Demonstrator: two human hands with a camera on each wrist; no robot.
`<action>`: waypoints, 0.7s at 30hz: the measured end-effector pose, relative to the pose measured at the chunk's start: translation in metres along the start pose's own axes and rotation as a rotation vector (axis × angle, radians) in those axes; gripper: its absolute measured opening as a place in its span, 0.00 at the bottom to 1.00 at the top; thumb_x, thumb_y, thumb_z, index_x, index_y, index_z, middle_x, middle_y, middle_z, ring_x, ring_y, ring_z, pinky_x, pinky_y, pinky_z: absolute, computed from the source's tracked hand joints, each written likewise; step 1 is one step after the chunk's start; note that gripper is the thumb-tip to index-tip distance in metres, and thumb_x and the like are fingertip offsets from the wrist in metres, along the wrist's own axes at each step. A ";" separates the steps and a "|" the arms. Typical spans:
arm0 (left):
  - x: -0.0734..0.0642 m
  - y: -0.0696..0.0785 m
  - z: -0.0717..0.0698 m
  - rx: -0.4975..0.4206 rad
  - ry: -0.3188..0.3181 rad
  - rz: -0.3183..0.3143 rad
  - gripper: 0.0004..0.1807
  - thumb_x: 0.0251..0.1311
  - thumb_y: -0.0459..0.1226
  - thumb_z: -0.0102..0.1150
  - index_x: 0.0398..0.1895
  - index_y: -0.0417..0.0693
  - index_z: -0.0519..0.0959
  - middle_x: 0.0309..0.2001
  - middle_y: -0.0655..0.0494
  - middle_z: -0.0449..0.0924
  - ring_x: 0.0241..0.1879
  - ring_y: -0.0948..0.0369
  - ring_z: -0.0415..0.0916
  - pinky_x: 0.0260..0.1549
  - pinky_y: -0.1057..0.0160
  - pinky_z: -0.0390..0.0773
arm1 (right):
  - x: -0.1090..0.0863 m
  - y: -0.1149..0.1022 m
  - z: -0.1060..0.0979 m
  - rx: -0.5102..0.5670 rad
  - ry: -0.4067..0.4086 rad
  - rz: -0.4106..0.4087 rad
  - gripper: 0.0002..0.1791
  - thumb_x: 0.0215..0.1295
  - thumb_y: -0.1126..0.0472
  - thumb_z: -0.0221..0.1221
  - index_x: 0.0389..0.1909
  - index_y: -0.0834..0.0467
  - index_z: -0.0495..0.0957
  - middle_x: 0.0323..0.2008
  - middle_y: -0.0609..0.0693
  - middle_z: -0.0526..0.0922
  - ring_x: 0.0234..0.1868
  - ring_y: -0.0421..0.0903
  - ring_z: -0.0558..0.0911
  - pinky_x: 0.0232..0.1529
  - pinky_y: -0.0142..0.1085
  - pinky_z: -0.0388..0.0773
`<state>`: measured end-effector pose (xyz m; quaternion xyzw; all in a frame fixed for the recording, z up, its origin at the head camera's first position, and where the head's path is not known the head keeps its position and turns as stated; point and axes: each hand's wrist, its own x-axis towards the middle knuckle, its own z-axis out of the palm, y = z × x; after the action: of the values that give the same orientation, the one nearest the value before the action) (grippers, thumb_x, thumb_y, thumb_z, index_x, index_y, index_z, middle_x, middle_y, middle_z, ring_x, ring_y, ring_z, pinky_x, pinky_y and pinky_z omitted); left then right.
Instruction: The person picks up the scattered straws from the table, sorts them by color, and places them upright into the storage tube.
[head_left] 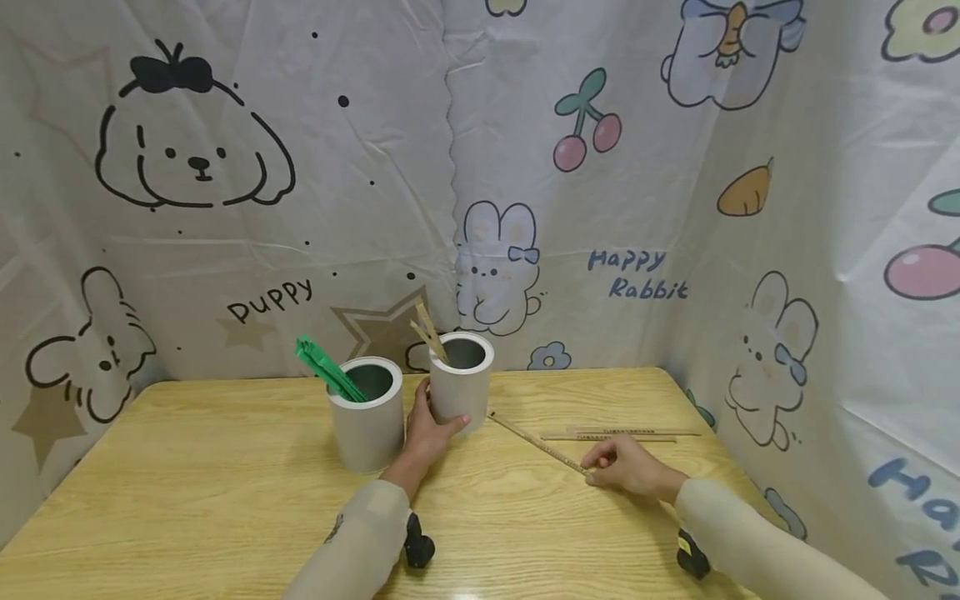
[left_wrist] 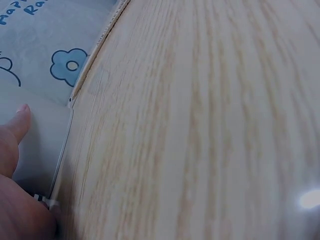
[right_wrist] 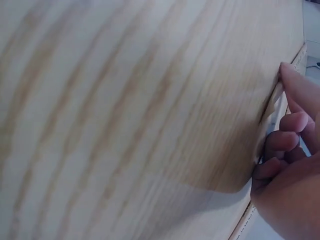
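Note:
My left hand [head_left: 426,437] grips the lower side of a white cylindrical holder [head_left: 461,387], thumb across its front. Two or so flat wooden sticks [head_left: 430,333] lean out of this holder, while its dark inside is partly visible. At right, my right hand [head_left: 628,468] pinches the near end of a thin wooden stick [head_left: 534,442] with small printed marks. That stick slants across the table, its far end close to the holder's base. Just beyond the right hand lie two similar thin sticks [head_left: 645,432]. In the right wrist view the fingers [right_wrist: 282,142] are curled near the tabletop.
A second white holder [head_left: 367,437] stands left of the left forearm, with green sticks [head_left: 328,371] tilted out to the left. The wood-grain table [head_left: 217,483] meets a cartoon-printed curtain [head_left: 360,208] at the back and right.

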<state>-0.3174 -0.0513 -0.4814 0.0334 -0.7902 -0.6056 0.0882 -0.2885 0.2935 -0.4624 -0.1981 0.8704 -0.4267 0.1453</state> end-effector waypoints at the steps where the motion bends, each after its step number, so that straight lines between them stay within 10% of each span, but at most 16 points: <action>1: 0.000 0.000 0.000 -0.002 -0.002 0.001 0.53 0.54 0.33 0.75 0.79 0.47 0.52 0.74 0.32 0.63 0.74 0.39 0.61 0.74 0.42 0.61 | 0.000 -0.001 0.000 -0.018 0.015 0.010 0.12 0.60 0.66 0.69 0.42 0.69 0.85 0.32 0.51 0.82 0.29 0.35 0.68 0.30 0.25 0.67; 12: 0.000 0.002 0.001 0.005 0.007 -0.005 0.53 0.53 0.35 0.76 0.79 0.49 0.52 0.74 0.34 0.64 0.74 0.40 0.61 0.74 0.42 0.61 | -0.015 -0.005 -0.028 -0.079 0.032 0.172 0.11 0.61 0.61 0.70 0.40 0.65 0.87 0.44 0.56 0.89 0.43 0.40 0.81 0.43 0.30 0.79; 21: -0.001 0.002 0.000 0.012 0.010 -0.009 0.53 0.53 0.35 0.76 0.78 0.48 0.53 0.74 0.34 0.64 0.74 0.40 0.62 0.74 0.42 0.61 | -0.007 -0.036 -0.054 0.221 0.047 0.116 0.12 0.72 0.57 0.61 0.49 0.59 0.84 0.46 0.42 0.83 0.46 0.36 0.79 0.52 0.33 0.77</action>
<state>-0.3165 -0.0511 -0.4797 0.0406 -0.7931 -0.6012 0.0892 -0.2972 0.3136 -0.4008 -0.1203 0.8313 -0.5153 0.1701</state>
